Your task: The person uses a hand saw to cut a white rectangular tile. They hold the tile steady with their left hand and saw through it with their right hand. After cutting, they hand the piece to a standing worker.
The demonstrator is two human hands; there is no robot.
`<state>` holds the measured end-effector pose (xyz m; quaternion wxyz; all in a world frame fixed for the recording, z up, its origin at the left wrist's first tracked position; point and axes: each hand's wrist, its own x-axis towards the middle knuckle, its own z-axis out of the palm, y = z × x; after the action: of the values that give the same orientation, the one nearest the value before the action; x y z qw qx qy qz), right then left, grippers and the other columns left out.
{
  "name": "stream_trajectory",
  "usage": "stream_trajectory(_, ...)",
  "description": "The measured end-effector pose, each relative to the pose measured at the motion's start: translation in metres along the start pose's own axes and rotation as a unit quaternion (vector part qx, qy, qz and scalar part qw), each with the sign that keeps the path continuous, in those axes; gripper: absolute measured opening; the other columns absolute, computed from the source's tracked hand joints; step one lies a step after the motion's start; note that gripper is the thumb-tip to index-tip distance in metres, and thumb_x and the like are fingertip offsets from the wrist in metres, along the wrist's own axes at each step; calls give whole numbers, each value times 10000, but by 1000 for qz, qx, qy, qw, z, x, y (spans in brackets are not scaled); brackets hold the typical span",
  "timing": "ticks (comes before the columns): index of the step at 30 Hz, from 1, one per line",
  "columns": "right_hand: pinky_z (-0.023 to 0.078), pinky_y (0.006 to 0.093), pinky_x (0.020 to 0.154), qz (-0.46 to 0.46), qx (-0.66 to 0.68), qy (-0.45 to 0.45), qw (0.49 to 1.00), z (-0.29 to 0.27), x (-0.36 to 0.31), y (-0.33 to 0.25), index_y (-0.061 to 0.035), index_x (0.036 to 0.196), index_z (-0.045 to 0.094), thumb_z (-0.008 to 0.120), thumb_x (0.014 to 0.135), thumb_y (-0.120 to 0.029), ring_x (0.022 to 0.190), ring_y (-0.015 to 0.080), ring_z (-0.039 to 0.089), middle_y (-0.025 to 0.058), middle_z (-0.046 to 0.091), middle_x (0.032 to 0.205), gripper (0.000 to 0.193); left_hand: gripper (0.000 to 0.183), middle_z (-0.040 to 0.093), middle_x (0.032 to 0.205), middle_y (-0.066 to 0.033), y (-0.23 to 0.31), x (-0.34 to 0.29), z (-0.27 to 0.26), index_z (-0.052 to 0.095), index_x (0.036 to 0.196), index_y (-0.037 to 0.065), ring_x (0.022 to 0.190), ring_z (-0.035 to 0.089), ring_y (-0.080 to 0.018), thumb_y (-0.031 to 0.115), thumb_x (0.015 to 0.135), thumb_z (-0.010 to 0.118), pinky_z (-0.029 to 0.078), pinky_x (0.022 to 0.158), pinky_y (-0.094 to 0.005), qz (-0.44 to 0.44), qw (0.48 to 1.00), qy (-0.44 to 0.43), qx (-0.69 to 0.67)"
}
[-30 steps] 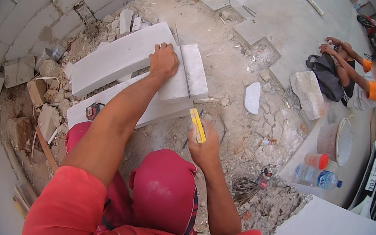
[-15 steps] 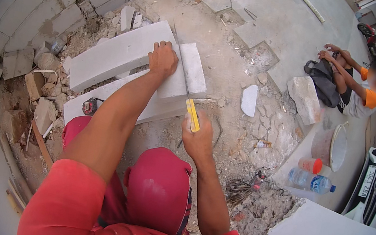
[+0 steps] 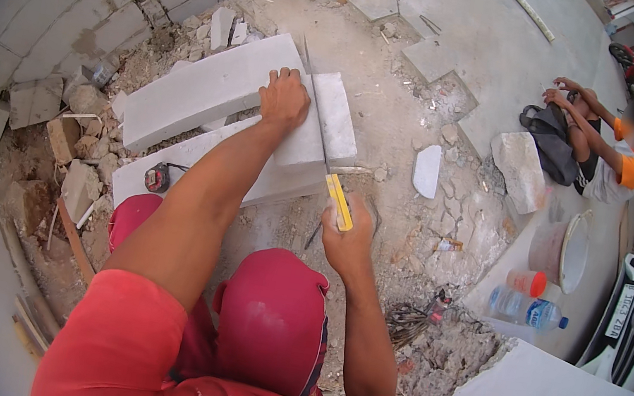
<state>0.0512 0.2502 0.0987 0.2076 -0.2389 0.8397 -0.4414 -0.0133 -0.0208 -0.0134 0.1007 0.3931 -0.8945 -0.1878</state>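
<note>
Plainly two hands (image 3: 287,98) (image 3: 348,233), one saw (image 3: 338,199) (right-held), one tape measure (image 3: 157,178).

The broken, dusty floor (image 3: 403,116) is carrying stacked white blocks (image 3: 262,185), with rubble (image 3: 78,183) lying to their left. To their right, a pale flat piece (image 3: 426,170) and a rough lump (image 3: 519,171) are lying apart. Farther right, a bucket (image 3: 547,246), a red-lidded jar (image 3: 524,281) and a clear bottle (image 3: 515,305) are resting near each other.

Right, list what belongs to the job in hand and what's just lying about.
In the job:
yellow-handled saw, in the right hand
white block, under the left hand
tape measure, probably

Lying about:
bucket
red-lidded jar
plastic bottle
white fragment
</note>
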Motion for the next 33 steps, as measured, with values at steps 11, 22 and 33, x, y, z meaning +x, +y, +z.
stream_trajectory(11, 512, 489, 674, -24, -23, 2, 999, 0, 22, 10, 1, 1062, 590, 655, 1001, -222, 800, 482, 668, 289, 654, 845, 240, 237, 653, 1164, -182, 1, 4, 1, 670, 1067, 2, 1179, 591, -396, 164, 962, 532, 564, 898, -576, 37, 999, 29, 1)
stream_trajectory(22, 540, 486, 699, -4, -1, -21, 1000, -29, -69, 19, 1, 1081, 604, 664, 980, -172, 797, 480, 682, 261, 666, 874, 209, 269, 648, 1224, -164, -13, -1, 0, 675, 1115, 0, 1240, 565, -379, 167, 968, 523, 541, 931, -584, 26, 1000, -1, 12)
stream_trajectory(33, 564, 453, 691, 34, -11, -54, 998, -62, -139, 17, 17, 1285, 605, 692, 950, -138, 778, 454, 702, 264, 684, 878, 379, 261, 658, 1218, -159, -14, 1, -2, 685, 1100, 7, 1227, 578, -361, 175, 967, 537, 557, 914, -560, 38, 999, 24, 20)
